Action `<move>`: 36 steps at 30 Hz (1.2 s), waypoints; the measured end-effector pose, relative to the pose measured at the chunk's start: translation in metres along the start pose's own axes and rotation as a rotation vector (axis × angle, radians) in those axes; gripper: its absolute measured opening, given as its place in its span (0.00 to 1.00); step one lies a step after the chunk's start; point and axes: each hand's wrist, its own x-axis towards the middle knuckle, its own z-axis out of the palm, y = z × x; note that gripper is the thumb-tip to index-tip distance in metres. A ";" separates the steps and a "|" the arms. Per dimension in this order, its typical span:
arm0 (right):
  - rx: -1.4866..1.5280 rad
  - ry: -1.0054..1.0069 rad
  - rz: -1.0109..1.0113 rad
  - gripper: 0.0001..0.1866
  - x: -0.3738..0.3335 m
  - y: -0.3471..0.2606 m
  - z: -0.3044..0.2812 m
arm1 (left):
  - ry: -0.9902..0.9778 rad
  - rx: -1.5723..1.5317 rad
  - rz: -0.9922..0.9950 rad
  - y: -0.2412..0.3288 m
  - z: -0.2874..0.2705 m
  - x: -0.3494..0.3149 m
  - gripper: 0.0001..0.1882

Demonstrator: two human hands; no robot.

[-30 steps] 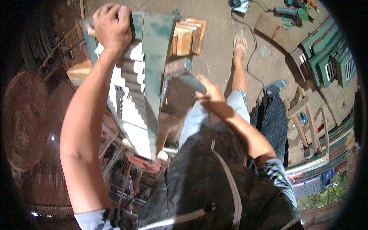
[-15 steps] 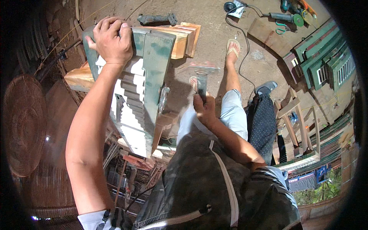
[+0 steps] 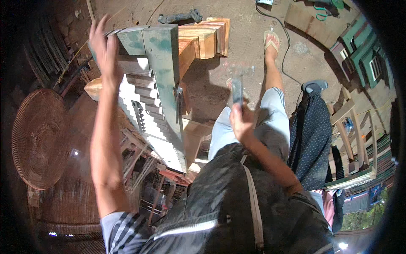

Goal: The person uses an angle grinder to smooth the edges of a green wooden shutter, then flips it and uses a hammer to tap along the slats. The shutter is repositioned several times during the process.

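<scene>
A green louvred wooden shutter (image 3: pixel 163 55) stands in front of me on the left, with bright light on its slats. My left hand (image 3: pixel 103 57) is at the shutter's far left corner, its fingers stretched out and somewhat blurred. Whether it still touches the frame I cannot tell. My right hand (image 3: pixel 242 122) is closed round the handle of a hammer (image 3: pixel 237 91), held up to the right of the shutter and apart from it. The hammer's head is smeared by motion.
Bare wooden beams (image 3: pixel 207 40) lie behind the shutter. A dark tool-like object (image 3: pixel 179 17) rests on the dirt floor, where a black cable (image 3: pixel 285 36) runs. More green shutters (image 3: pixel 359 55) are stacked at far right. A person's dark dotted trousers (image 3: pixel 311 135) are beside me.
My left hand has lifted from its grip on the shutter's top edge and moved to its left corner, fingers straightened. The hammer stays raised in my right hand. The whole view has shifted.
</scene>
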 end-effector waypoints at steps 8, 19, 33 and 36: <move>-0.180 -0.112 -0.214 0.27 0.021 -0.064 0.001 | -0.268 0.016 -0.194 0.135 -0.022 -0.160 0.11; -0.129 -0.137 -0.265 0.33 -0.006 -0.093 0.033 | -0.249 0.105 -0.152 0.134 -0.020 -0.161 0.11; -0.225 -0.099 -0.406 0.22 0.010 -0.055 0.061 | -0.271 0.147 -0.155 0.129 -0.021 -0.164 0.12; -0.385 -0.174 -0.349 0.25 0.000 -0.120 0.018 | -0.249 0.172 -0.146 0.124 -0.021 -0.162 0.13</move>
